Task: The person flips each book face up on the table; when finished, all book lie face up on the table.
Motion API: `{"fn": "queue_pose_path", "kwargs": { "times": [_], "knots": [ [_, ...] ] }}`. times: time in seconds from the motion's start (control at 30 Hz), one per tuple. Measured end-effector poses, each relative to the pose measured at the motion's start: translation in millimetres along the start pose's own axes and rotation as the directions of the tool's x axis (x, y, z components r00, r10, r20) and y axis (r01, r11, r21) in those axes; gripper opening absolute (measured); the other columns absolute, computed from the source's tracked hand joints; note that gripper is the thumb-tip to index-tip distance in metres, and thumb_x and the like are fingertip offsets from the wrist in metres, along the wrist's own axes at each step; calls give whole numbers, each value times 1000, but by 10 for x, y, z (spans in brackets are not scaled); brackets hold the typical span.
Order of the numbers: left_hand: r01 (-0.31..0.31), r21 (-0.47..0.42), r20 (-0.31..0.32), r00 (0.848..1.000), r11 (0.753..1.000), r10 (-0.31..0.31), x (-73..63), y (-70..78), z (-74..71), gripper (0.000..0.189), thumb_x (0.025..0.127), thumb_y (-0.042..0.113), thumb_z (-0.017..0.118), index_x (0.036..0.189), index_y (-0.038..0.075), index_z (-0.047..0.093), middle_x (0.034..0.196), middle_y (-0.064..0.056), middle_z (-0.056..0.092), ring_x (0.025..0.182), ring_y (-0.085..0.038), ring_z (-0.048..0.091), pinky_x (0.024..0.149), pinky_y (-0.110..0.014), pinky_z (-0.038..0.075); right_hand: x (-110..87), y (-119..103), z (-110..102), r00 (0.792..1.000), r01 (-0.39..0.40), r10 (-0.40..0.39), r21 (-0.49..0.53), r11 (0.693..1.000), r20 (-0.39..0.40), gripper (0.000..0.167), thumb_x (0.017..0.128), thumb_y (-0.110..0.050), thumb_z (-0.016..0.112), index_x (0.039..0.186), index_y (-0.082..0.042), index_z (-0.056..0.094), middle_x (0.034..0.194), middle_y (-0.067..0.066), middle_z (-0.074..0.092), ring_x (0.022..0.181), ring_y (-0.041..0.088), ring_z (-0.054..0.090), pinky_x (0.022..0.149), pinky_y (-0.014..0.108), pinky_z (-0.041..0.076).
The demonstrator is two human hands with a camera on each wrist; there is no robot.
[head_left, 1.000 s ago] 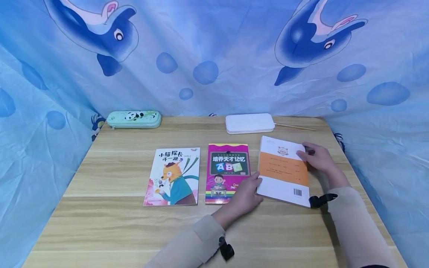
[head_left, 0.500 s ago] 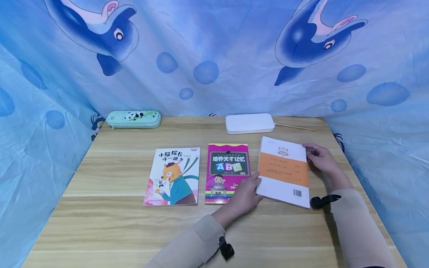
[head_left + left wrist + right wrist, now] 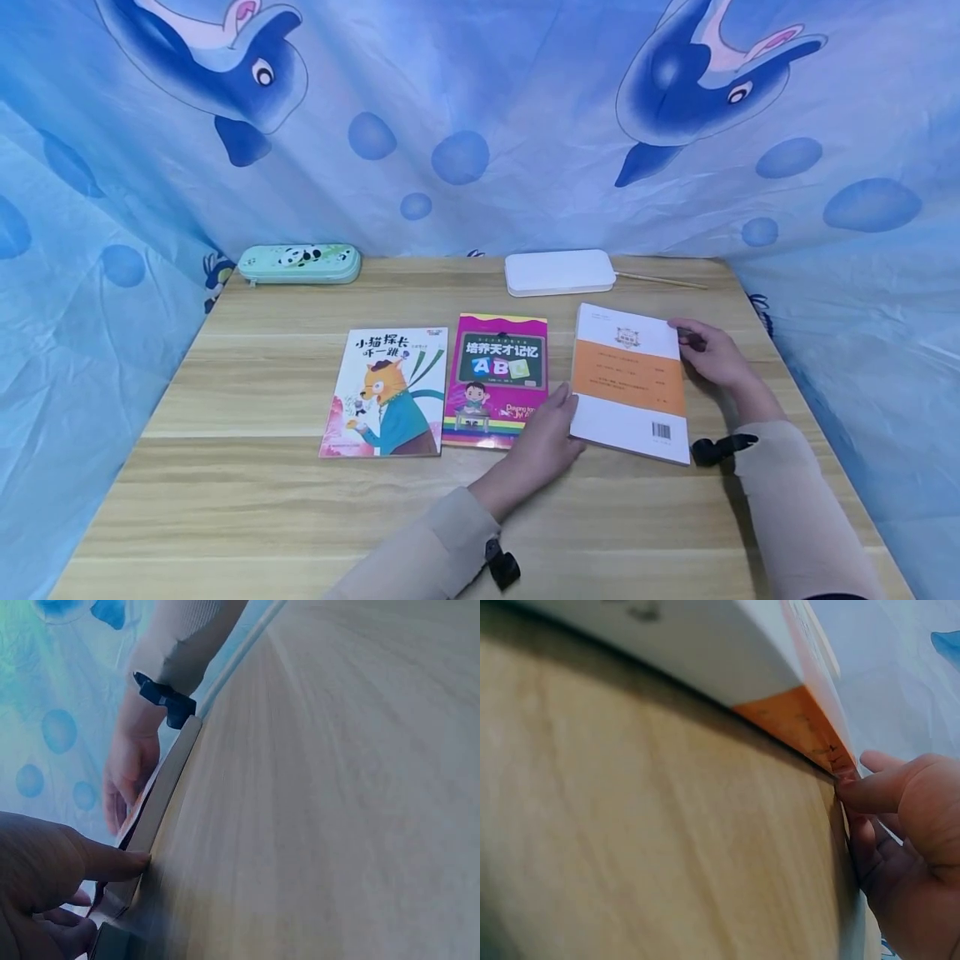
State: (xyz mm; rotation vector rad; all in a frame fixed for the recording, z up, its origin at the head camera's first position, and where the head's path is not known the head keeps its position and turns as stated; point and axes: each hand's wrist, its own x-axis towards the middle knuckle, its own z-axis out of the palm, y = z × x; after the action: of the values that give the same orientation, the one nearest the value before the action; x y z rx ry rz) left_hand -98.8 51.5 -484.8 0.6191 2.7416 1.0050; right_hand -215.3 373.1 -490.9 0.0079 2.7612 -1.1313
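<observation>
A thick white book with an orange band (image 3: 630, 379) lies back cover up, slightly turned, on the right part of the table. My left hand (image 3: 542, 437) lies between it and a pink ABC book (image 3: 495, 383). Its thumb touches the thick book's near-left edge; its other fingers are by the pink book's right side, partly hidden. In the left wrist view that thumb presses on the book edge (image 3: 169, 787). My right hand (image 3: 716, 357) touches the thick book's right edge, and in the right wrist view the thumb meets the book's corner (image 3: 795, 724).
A cat picture book (image 3: 390, 396) lies just left of the pink one. Along the back edge are a mint pencil case (image 3: 300, 264), a white case (image 3: 559, 273) and a thin stick (image 3: 660, 281). Blue dolphin cloth (image 3: 525, 83) surrounds the wooden table (image 3: 247, 500).
The pink book has slid left and turned a little, closing toward the cat book. The thick book has shifted slightly left, with both hands staying at its sides.
</observation>
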Motion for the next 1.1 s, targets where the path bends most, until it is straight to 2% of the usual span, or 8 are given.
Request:
{"fn": "queue_pose_path", "kwargs": {
  "times": [0.23, 0.33, 0.43, 0.5, 0.6, 0.73, 0.9, 1.1],
  "knots": [
    [-38, -56, -12, 999, 998, 38, 17, 19, 53, 63, 89, 7, 78, 146, 7, 52, 160, -9, 37, 145, -23, 38, 112, -30, 41, -21, 27, -15, 995, 102, -102, 6, 995, 8, 47, 102, 5, 48, 148, 1, 46, 146, 31, 44, 130, 49, 44, 107, 64, 38],
    [-23, -54, -8, 1000, 998, 23, 20, 23, 56, 65, 88, 5, 77, 147, 5, 51, 161, -11, 36, 146, -24, 37, 113, -31, 39, -47, 82, -20, 989, 142, -141, 35, 989, -44, 46, 98, 10, 51, 144, 1, 53, 147, 28, 47, 119, 39, 52, 98, 42, 48],
    [-4, -47, 6, 1000, 999, 5, 24, 26, 54, 67, 88, 4, 77, 148, 1, 48, 162, -14, 33, 147, -26, 34, 115, -33, 36, -73, 139, -31, 981, 168, -164, 29, 985, -103, 50, 95, 12, 57, 143, -2, 55, 148, 25, 49, 110, 28, 55, 85, 18, 45],
    [5, -40, 15, 1000, 999, -4, 28, 27, 54, 67, 88, 4, 77, 148, 0, 47, 162, -15, 32, 147, -27, 34, 115, -33, 36, -85, 167, -42, 979, 166, -162, 26, 986, -127, 53, 94, 11, 60, 145, -5, 55, 150, 23, 48, 108, 27, 56, 81, 12, 43],
    [18, -29, 27, 999, 999, -18, 27, 32, 51, 68, 89, 6, 77, 149, 0, 46, 162, -17, 31, 147, -28, 34, 116, -34, 36, -104, 179, -75, 982, 136, -130, 37, 990, -135, 55, 95, 8, 62, 147, -9, 53, 155, 20, 43, 115, 33, 58, 89, 19, 47],
    [24, -29, 34, 999, 999, -23, 22, 39, 47, 74, 86, 9, 80, 151, 0, 44, 163, -17, 29, 147, -29, 34, 116, -34, 36, -157, 178, -132, 989, 82, -72, 74, 994, -128, 55, 96, 6, 62, 147, -11, 53, 154, 19, 45, 120, 39, 58, 86, 19, 51],
    [14, -18, 24, 1000, 1000, -14, 0, 38, 52, 75, 87, 7, 78, 152, 1, 41, 163, -19, 27, 148, -30, 33, 117, -35, 34, -239, 217, -169, 983, 98, -80, 107, 989, -167, 47, 97, -6, 68, 143, -11, 59, 141, 23, 56, 105, 13, 62, 73, 17, 56],
    [-33, 9, -10, 999, 999, 33, -27, 48, 21, 61, 95, 4, 68, 151, 6, 45, 162, -17, 31, 146, -29, 35, 116, -36, 35, -278, 228, -222, 955, 253, -222, 156, 955, -196, 39, 94, 1, 69, 133, -1, 61, 146, 17, 53, 103, -9, 57, 81, 12, 53]
  ]
}}
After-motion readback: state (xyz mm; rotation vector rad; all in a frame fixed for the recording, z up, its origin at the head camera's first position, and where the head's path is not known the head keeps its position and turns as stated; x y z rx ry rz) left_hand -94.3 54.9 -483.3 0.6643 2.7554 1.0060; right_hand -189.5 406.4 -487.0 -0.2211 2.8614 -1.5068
